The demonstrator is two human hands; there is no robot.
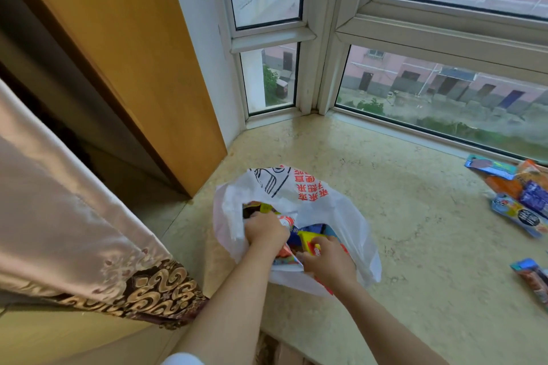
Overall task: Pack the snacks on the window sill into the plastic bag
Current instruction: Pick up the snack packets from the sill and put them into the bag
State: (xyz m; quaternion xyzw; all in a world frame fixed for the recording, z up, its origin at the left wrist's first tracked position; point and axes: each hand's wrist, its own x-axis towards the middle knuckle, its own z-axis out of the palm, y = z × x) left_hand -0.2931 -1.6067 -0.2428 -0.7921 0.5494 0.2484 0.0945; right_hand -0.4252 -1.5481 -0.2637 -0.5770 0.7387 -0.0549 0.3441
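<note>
A white plastic bag (314, 201) with red print lies open on the marble window sill (400, 201). Both my hands are in its mouth. My left hand (265, 230) is curled on the bag's near-left rim, next to several colourful snack packs inside. My right hand (329, 261) grips a yellow and red snack pack (310, 241) just inside the opening. More snack packs (522, 195) lie in a pile on the sill at the far right, and one blue-ended pack (532, 278) lies apart nearer the front edge.
A wooden panel (133, 53) and a patterned curtain (89, 246) stand to the left of the sill. Window frames (320, 38) close off the back. The sill's front edge runs under my forearms.
</note>
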